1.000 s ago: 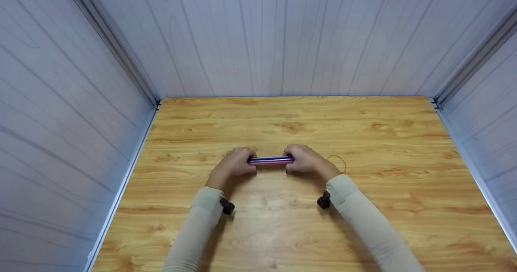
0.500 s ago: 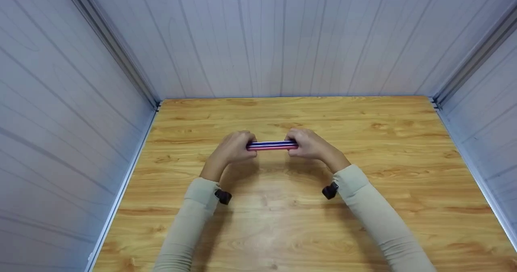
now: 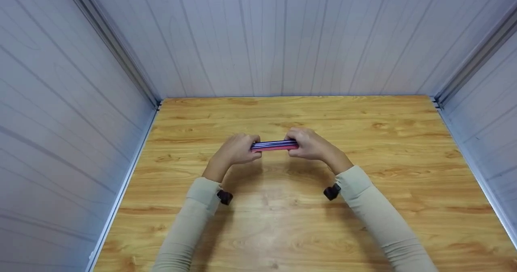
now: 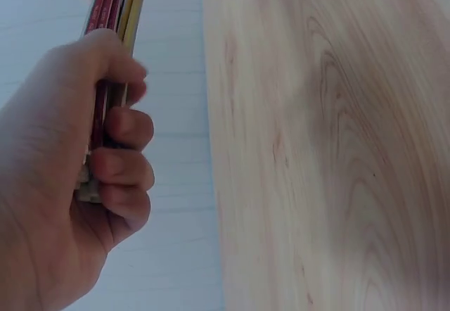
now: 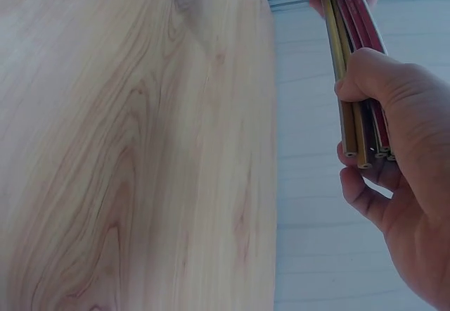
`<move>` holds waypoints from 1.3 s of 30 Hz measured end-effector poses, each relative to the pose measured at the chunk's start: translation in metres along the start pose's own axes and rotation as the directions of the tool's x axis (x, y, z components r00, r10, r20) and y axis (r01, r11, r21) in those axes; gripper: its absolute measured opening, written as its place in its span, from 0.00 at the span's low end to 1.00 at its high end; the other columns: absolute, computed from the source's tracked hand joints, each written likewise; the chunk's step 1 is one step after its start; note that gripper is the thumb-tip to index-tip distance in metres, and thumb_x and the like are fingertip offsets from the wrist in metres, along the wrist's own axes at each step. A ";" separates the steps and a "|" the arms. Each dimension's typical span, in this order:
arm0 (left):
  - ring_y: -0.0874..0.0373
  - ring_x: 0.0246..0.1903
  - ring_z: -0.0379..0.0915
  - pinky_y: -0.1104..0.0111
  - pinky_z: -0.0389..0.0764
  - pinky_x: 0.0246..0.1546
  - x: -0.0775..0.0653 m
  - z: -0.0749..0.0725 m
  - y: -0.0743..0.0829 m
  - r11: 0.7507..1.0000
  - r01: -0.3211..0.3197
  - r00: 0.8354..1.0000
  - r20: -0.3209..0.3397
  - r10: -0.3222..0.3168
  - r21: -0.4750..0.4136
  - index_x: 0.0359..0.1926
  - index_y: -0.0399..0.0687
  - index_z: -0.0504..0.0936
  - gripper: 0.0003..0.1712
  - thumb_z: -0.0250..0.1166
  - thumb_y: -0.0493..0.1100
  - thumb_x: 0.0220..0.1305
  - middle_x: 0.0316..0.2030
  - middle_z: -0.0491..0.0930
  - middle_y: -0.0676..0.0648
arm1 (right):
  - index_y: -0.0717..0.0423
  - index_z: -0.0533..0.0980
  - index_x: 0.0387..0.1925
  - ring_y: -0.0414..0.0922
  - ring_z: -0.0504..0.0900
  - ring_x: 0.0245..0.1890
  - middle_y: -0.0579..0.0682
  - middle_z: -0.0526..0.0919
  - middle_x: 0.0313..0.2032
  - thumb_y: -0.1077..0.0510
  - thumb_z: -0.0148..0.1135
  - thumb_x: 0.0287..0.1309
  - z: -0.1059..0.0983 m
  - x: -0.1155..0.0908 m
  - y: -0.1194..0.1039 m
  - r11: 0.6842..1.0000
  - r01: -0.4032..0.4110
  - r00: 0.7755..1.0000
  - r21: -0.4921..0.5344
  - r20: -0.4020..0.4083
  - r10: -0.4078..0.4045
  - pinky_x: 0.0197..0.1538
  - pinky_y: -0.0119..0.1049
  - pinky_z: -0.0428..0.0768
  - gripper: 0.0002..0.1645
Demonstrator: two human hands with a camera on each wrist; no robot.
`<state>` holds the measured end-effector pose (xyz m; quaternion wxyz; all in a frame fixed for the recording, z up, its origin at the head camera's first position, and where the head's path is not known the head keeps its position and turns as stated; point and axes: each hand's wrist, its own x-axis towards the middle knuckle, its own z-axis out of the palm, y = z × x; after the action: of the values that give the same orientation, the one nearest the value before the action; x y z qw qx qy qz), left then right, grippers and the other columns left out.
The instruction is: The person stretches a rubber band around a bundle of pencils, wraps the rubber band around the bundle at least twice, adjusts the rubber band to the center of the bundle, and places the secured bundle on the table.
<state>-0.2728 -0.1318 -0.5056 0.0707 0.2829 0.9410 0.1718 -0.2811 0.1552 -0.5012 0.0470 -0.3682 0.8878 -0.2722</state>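
A bundle of several pencils (image 3: 274, 145) is held level above the table, seen edge-on as purple, white and pink stripes in the head view. Red and yellow pencils (image 4: 107, 5) show in the left wrist view, their near ends inside the curled fingers of my left hand (image 3: 237, 150). My right hand (image 3: 309, 144) grips the other end, with thumb on one side and fingers beneath. The right wrist view shows the blunt ends of the pencils (image 5: 355, 135) poking out past the right thumb, nearly even with each other.
Below the hands lies a wood-grain table (image 3: 266, 223). A white panelled wall (image 3: 262, 37) stands at the back, with side walls left and right. Black wrist cameras (image 3: 224, 197) sit at both cuffs.
Both hands have moved away from the body and up with the pencils, then the left hand shifted slightly right. A thin yellow loop beside the right wrist is out of sight now.
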 end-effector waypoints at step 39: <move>0.61 0.22 0.62 0.68 0.63 0.27 -0.001 -0.003 0.005 0.997 -0.075 0.997 -0.033 0.076 0.015 0.35 0.41 0.81 0.33 0.58 0.65 0.86 0.23 0.68 0.53 | 0.61 0.87 0.47 0.46 0.80 0.36 0.58 0.88 0.41 0.58 0.81 0.67 -0.008 -0.006 0.001 0.997 0.068 0.996 -0.045 -0.046 -0.070 0.44 0.44 0.81 0.13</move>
<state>-0.2701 -0.1290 -0.5009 0.0466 0.3158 0.9318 0.1727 -0.2796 0.1631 -0.4959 0.0085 -0.3932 0.8810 -0.2629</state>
